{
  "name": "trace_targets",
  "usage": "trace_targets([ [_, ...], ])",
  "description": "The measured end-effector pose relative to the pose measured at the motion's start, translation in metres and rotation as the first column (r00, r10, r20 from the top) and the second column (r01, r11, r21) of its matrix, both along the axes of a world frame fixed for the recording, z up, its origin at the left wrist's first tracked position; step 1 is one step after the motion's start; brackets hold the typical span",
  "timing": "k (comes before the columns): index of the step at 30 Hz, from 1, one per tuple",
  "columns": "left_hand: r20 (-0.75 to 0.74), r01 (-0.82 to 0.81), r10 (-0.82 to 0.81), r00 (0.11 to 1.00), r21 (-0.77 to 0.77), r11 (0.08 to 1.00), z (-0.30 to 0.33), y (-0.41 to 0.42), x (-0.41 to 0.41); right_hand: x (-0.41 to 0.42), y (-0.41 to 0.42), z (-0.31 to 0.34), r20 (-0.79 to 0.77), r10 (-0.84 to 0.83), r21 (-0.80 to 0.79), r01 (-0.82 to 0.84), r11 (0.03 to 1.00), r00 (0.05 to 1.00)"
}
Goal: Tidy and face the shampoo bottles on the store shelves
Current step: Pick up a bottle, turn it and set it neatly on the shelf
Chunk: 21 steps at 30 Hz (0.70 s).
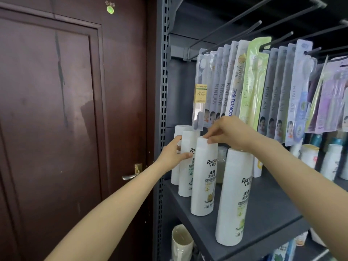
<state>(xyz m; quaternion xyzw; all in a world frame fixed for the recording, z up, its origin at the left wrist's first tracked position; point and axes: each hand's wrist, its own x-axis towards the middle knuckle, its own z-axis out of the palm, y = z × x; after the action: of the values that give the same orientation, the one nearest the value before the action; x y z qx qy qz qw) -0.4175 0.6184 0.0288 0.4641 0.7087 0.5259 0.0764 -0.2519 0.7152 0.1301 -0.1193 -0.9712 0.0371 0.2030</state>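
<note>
Several tall white shampoo bottles stand on a dark grey shelf (263,210). My left hand (173,155) wraps its fingers round the side of the second bottle from the back (186,178). My right hand (229,132) pinches the cap of the bottle in front of it (203,181), whose printed label faces outward. A larger white bottle (233,200) stands nearest me, partly behind my right forearm. Another white bottle (177,166) stands at the back left, mostly hidden.
Packaged toothbrushes (252,85) hang on hooks just above the bottle tops. More bottles (329,161) stand farther right on the shelf. A perforated upright post (163,91) bounds the shelf on the left, beside a dark wooden door (66,110). A cup (181,242) sits on the shelf below.
</note>
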Motion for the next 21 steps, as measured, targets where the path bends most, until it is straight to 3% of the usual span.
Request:
trace_targets([
  [6,0.044,0.004,-0.004,0.999,0.004,1.0,0.0,0.002,0.0,0.001,-0.002,0.0,0.005,0.033,0.06,-0.033,0.998,0.999],
  [14,0.083,0.015,-0.02,0.996,0.059,0.998,0.0,0.004,-0.005,0.002,0.002,0.0,-0.004,0.078,-0.036,-0.078,0.996,0.997],
  [18,-0.083,-0.157,0.177,0.981,0.205,0.966,0.011,0.006,-0.018,0.003,0.003,-0.001,-0.023,0.081,-0.037,-0.082,0.996,0.996],
  [21,-0.256,-0.206,0.246,0.935,0.173,0.963,0.021,0.013,-0.03,0.004,0.003,-0.001,-0.028,0.073,-0.043,-0.074,0.996,0.997],
])
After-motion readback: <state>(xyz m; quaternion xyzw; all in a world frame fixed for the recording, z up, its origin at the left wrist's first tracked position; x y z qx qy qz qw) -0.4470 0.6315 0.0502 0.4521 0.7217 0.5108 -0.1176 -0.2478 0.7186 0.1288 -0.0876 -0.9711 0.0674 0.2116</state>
